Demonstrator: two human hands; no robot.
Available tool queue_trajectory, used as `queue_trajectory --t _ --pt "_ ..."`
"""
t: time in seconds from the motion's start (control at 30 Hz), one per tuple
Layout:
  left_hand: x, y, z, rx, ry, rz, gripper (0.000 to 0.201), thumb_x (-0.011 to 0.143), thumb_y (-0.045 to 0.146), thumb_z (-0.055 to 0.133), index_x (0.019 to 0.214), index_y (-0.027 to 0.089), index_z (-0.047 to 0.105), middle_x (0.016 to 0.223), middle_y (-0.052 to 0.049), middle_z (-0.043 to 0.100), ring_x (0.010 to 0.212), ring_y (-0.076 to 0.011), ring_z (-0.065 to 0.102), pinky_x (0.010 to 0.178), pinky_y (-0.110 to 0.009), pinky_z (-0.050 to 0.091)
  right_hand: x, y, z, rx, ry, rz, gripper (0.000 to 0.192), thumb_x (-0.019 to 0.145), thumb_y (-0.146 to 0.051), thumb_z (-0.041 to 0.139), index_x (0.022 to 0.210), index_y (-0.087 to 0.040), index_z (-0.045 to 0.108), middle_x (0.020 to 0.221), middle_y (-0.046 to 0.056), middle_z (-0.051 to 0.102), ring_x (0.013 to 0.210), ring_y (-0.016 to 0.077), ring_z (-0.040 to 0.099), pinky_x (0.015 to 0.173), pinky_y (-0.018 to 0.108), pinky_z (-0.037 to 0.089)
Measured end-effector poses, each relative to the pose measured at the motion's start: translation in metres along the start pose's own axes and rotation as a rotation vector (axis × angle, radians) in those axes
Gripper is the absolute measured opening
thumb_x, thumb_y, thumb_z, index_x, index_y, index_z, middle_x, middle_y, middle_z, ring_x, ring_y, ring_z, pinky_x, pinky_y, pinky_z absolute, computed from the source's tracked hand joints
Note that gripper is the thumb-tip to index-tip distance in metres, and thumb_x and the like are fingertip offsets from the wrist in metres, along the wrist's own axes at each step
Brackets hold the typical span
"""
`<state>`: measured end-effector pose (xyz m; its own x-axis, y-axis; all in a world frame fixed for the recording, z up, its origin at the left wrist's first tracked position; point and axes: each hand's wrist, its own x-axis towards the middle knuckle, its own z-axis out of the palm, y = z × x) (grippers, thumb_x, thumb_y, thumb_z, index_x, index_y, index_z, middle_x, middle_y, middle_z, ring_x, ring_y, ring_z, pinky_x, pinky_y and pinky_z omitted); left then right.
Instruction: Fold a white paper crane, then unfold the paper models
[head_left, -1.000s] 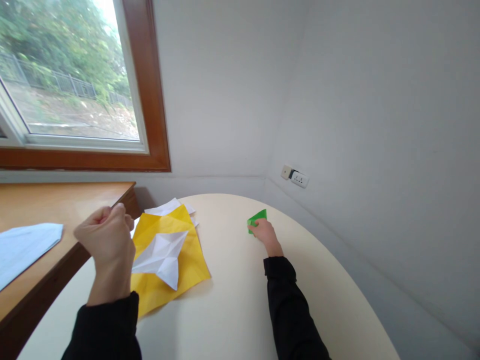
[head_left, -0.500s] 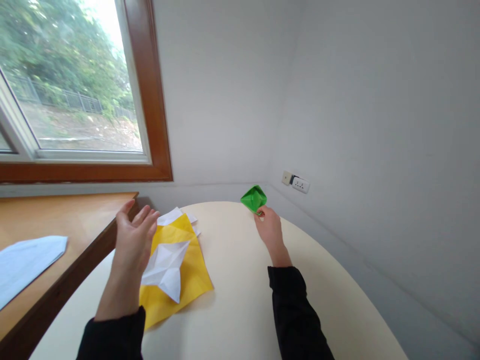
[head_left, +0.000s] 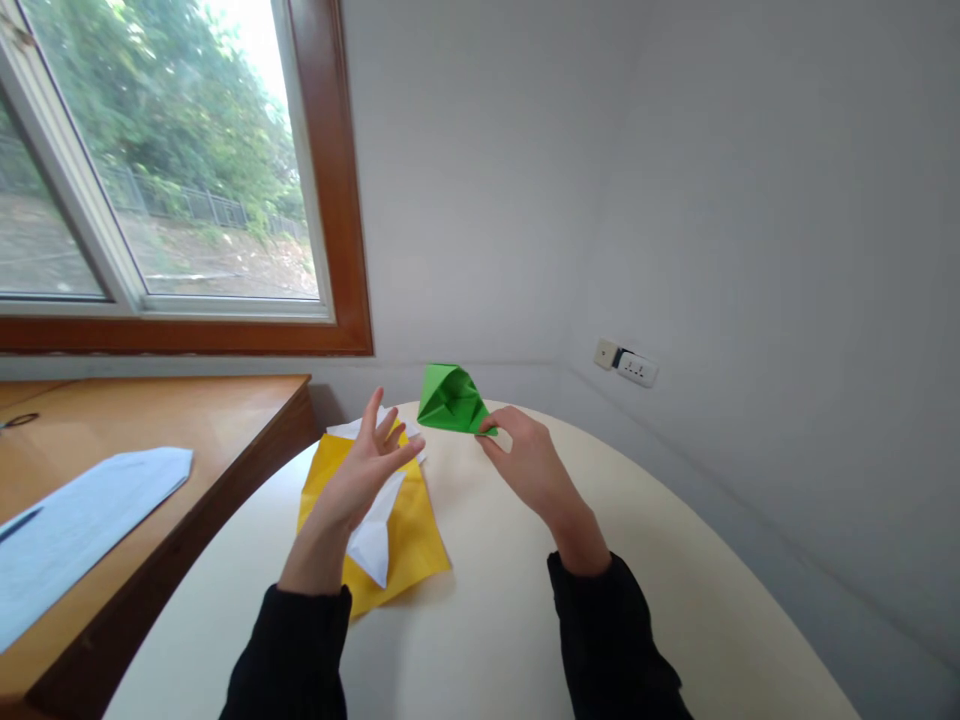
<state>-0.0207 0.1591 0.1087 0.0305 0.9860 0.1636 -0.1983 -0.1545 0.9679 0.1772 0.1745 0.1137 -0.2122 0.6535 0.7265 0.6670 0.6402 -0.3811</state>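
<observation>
A folded green paper piece (head_left: 454,400), hollow in its middle, is held up above the far part of the round table. My right hand (head_left: 525,460) pinches its lower right corner between thumb and fingers. Just left of the green paper is my left hand (head_left: 367,465), its fingers spread and holding nothing. Below that hand lies a yellow paper sheet (head_left: 416,560), with a folded white paper piece (head_left: 373,545) on top, partly hidden by the hand and wrist.
White papers (head_left: 414,430) stick out behind the yellow sheet. At left a wooden desk (head_left: 247,420) bears pale blue paper (head_left: 112,500), a pen (head_left: 21,524) and scissors (head_left: 21,421). A wall socket (head_left: 637,369) sits beyond the cream round table (head_left: 510,620).
My right hand has brought the green paper left and turned it, so its hollow shows. My left hand has moved right, toward the paper. The view has shifted slightly left.
</observation>
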Motion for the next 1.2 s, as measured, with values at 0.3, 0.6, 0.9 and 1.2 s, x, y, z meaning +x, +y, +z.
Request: queue_trajectory --t 0.3,0.6,0.9,1.2 --pt "0.007 -0.004 0.000 -0.228 0.086 0.211 0.059 0.073 0.032 0.068 0.127 0.029 0.045 0.088 -0.001 0.066 0.086 -0.0179 0.064 0.074 -0.027 0.050 -0.003 -0.033 0.012 -0.063 -0.220 -0.156 0.014 0.079 -0.005 0.054 0.080 -0.018 0.059 0.084 0.004 0.063 0.084 0.0183 0.058 0.076 0.032 0.043" --pt "0.010 0.006 -0.003 -0.445 0.237 0.198 0.030 0.079 0.041 0.054 0.101 0.021 0.056 0.090 -0.006 0.068 0.092 -0.0238 0.063 0.077 -0.036 0.049 -0.006 -0.049 0.012 0.138 -0.235 -0.156 0.015 0.086 -0.022 0.055 0.077 -0.018 0.066 0.102 0.008 0.065 0.097 0.0194 0.059 0.084 0.034 0.044" --pt "0.012 0.001 -0.003 -0.444 0.282 0.284 0.027 0.070 0.040 0.064 0.086 0.020 0.057 0.081 -0.001 0.065 0.084 -0.0195 0.063 0.073 -0.029 0.048 -0.005 -0.047 0.017 0.097 -0.170 -0.096 0.026 0.087 -0.020 0.048 0.066 -0.019 0.062 0.098 0.008 0.067 0.092 0.0198 0.061 0.082 0.034 0.047" --pt "0.008 0.001 0.002 -0.287 0.166 0.340 0.022 0.070 0.037 0.065 0.080 0.019 0.057 0.084 -0.002 0.065 0.086 -0.0185 0.061 0.076 -0.027 0.047 -0.005 -0.047 0.020 0.190 0.077 0.020 0.007 0.082 -0.022 0.052 0.076 -0.021 0.056 0.090 0.006 0.062 0.086 0.0190 0.059 0.076 0.033 0.050"
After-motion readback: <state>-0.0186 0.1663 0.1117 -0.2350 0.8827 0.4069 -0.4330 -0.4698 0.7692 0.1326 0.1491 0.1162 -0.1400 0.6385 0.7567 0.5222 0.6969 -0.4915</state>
